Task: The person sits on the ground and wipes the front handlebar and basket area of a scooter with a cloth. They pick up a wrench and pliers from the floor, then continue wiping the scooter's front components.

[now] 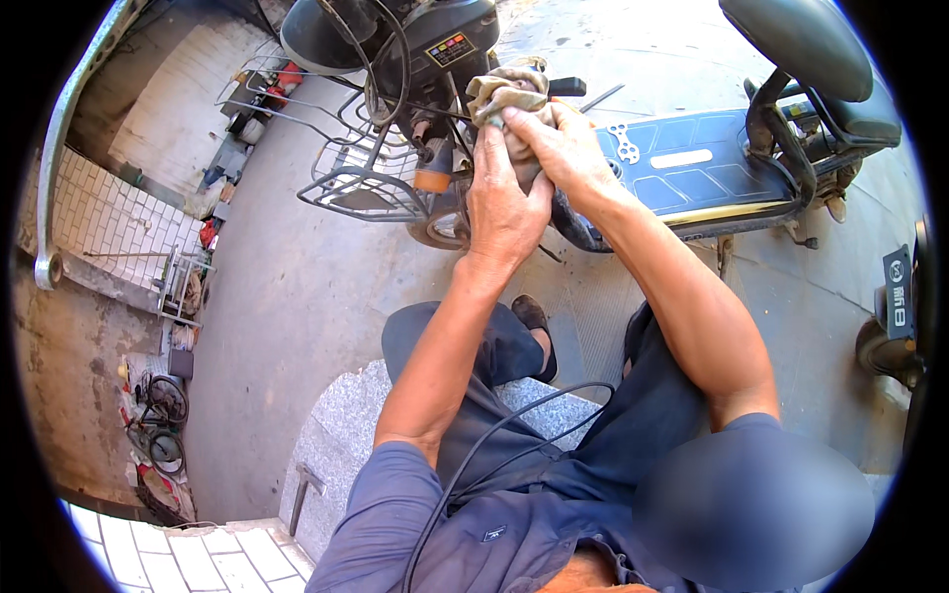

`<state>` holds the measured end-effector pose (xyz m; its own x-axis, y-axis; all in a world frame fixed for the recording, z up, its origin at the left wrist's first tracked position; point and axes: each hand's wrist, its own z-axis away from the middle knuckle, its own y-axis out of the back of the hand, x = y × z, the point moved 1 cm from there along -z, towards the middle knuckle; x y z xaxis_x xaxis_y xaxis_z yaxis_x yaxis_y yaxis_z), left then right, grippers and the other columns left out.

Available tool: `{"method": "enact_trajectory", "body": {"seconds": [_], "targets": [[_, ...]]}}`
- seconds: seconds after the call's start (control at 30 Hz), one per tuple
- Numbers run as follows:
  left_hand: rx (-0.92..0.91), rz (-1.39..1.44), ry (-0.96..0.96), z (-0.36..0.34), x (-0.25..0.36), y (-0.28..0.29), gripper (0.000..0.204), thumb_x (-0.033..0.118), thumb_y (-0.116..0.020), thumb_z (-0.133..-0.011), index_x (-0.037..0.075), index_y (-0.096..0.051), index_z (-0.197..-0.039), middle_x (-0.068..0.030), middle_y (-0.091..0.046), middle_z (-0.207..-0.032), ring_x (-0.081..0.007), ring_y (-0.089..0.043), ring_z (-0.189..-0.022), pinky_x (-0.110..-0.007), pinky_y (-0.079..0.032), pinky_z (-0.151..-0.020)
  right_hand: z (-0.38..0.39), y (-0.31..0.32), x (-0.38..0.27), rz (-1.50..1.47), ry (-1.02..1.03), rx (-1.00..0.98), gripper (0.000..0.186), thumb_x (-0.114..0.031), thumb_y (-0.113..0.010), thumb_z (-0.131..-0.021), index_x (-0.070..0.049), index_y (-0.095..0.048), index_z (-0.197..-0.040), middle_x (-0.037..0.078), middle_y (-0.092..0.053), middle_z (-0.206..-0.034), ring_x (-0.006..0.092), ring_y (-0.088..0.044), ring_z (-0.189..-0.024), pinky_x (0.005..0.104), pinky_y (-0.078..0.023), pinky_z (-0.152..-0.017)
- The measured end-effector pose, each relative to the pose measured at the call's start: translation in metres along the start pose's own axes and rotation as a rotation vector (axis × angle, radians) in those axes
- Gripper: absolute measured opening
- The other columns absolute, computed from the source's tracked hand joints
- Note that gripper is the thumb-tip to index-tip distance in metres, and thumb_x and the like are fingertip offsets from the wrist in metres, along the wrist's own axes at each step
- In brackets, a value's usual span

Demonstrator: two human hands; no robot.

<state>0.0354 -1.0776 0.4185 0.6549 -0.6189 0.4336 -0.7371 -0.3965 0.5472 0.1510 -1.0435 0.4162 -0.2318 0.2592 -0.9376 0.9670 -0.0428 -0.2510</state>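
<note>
A crumpled beige-grey rag [509,97] is bunched up in front of the steering column of an electric scooter [415,59]. My left hand [502,212] presses it from below, fingers stretched up along the cloth. From the right side, my right hand [573,158] grips it with the thumb on top. Whatever lies inside the folds is hidden. Just left of my hands are the scooter's wire basket [361,193] and an orange-ended cylindrical part [432,176]. A flat wrench with several holes [624,144] rests on the blue footboard [692,148].
The scooter's black seat [806,44] stands at far right. A granite slab [341,425] lies beneath me, with a hammer [308,484] at its left edge. Clutter and a bicycle wheel [166,400] line the left wall. A black cable [514,420] crosses my lap.
</note>
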Motion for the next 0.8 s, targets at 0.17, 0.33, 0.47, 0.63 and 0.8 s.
{"method": "enact_trajectory", "body": {"seconds": [0.17, 0.33, 0.47, 0.63, 0.8], "targets": [[0.091, -0.018, 0.029, -0.004, -0.029, 0.031, 0.05, 0.009, -0.072, -0.087, -0.003, -0.056, -0.134, -0.0177, -0.066, -0.12, -0.0239, -0.067, -0.099, -0.033, -0.054, -0.084, -0.013, -0.007, 0.0, 0.387, 0.267, 0.339, 0.061, -0.043, -0.076, -0.081, 0.0, -0.057, -0.119, 0.024, -0.072, -0.095, 0.0387, -0.072, -0.089, 0.0455, -0.055, -0.081], [0.286, -0.295, 0.178, -0.029, -0.067, 0.082, 0.036, 0.022, -0.07, -0.091, -0.005, -0.067, -0.115, -0.0182, -0.069, -0.109, -0.0287, -0.067, -0.099, -0.038, -0.052, -0.085, -0.025, -0.033, -0.008, 0.604, 0.321, 0.429, 0.049, -0.045, -0.073, -0.081, -0.005, -0.066, -0.109, 0.023, -0.072, -0.088, 0.0434, -0.07, -0.085, 0.0503, -0.054, -0.077], [0.204, -0.247, 0.341, -0.055, -0.073, 0.075, 0.052, 0.04, -0.069, -0.09, -0.003, -0.068, -0.118, -0.0222, -0.069, -0.115, -0.0377, -0.065, -0.108, -0.045, -0.048, -0.095, -0.029, -0.049, -0.004, 0.681, 0.322, 0.46, 0.044, -0.043, -0.072, -0.08, -0.005, -0.068, -0.103, 0.022, -0.072, -0.088, 0.0419, -0.07, -0.084, 0.0503, -0.055, -0.076], [0.144, -0.142, 0.472, -0.082, -0.083, 0.053, 0.054, 0.045, -0.068, -0.088, -0.003, -0.07, -0.114, -0.0262, -0.071, -0.108, -0.0437, -0.066, -0.106, -0.048, -0.049, -0.093, -0.03, -0.074, 0.006, 0.792, 0.458, 0.354, 0.034, -0.038, -0.071, -0.082, -0.009, -0.069, -0.1, 0.018, -0.07, -0.086, 0.0381, -0.071, -0.079, 0.0479, -0.056, -0.072], [0.218, -0.114, 0.421, -0.09, -0.104, 0.048, 0.039, 0.03, -0.063, -0.086, -0.005, -0.072, -0.102, -0.0256, -0.073, -0.093, -0.0427, -0.07, -0.091, -0.046, -0.052, -0.083, -0.038, -0.072, 0.004, 0.875, 0.645, 0.201, 0.033, -0.037, -0.071, -0.085, -0.01, -0.07, -0.103, 0.017, -0.07, -0.086, 0.0365, -0.071, -0.077, 0.0476, -0.055, -0.07]]}}
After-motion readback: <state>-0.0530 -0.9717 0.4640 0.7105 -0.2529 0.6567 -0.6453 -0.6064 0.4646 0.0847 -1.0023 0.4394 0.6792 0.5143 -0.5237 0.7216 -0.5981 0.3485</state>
